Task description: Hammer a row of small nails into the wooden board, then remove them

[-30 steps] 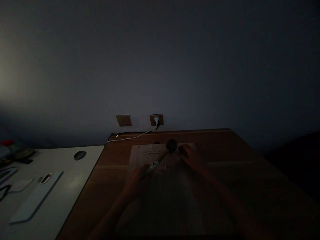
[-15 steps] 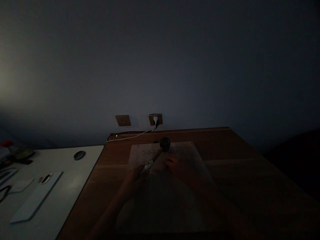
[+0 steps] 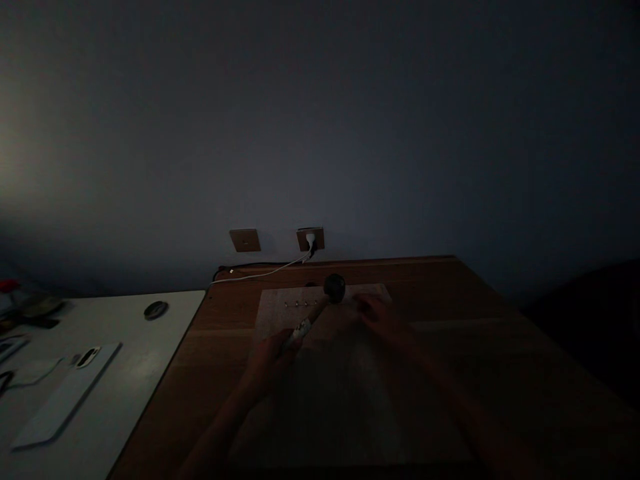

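My left hand point(image 3: 273, 353) is wrapped around the pale, patterned grip of a mallet point(image 3: 317, 309). The dark round head of the mallet points away and to the right, over the far part of a pale board point(image 3: 270, 313). Several small nails point(image 3: 297, 304) stand upright in a row on the board, left of the mallet head. My right hand point(image 3: 377, 317) is over the board's far right part, right of the mallet head. Its fingers look bent and drawn together; dim light hides what is between them, if anything.
The board lies on a wooden table point(image 3: 465, 313) against the wall. A white table point(image 3: 145, 360) adjoins it on the left, bearing a pale flat device point(image 3: 65, 400) and a dark round object point(image 3: 156, 310). White and black cables run from a wall socket point(image 3: 311, 239).
My right hand has moved right and slightly away from me. The mallet has shifted a little right in my left hand. More of the nail row shows beside the mallet.
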### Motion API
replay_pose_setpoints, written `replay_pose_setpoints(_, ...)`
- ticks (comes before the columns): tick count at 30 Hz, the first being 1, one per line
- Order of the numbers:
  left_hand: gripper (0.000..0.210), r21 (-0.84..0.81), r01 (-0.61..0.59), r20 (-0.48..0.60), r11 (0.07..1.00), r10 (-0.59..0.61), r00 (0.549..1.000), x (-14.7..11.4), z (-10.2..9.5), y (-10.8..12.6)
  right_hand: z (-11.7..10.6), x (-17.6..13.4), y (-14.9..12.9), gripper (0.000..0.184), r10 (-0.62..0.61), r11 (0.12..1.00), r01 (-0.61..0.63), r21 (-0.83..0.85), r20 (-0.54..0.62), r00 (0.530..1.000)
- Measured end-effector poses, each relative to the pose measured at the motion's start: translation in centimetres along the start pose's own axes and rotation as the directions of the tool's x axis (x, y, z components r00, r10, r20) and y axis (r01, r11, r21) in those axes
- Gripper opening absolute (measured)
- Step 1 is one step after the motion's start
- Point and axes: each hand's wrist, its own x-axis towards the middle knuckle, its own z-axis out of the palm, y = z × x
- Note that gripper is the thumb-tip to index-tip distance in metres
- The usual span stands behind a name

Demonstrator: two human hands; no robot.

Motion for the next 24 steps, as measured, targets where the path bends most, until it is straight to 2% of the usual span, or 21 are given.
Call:
replay_pose_setpoints(3,0.05,0.006,-0.015,0.0,1.0,0.015,1.0,0.0,-0.1,0.0,-0.6,1.3,1.1,0.042,0.068,0.998,-0.067,0.006,-0.017,0.998)
replay_pose_setpoints(10,0.049,-0.023,-0.006,-0.01,1.0,0.006,1.0,-0.3,-0.3,-0.2,-0.9,3.0,0.8,0.031,0.016,0.995,-0.01,-0.102,0.054,0.998)
replay_pose_setpoints(16,0.049,-0.011,0.004,-0.034,1.0,-0.004,0.999,-0.2,-0.7,-0.4,-0.6,3.3,0.7,0.041,0.003,0.98,0.02,-0.196,0.119,0.993)
replay_pose_setpoints(24,0.053,-0.023,0.006,-0.011,1.0,-0.007,1.0,0.0,-0.4,-0.9,-0.3,3.6,0.9,0.043,0.003,0.96,0.06,-0.273,0.223,0.975)
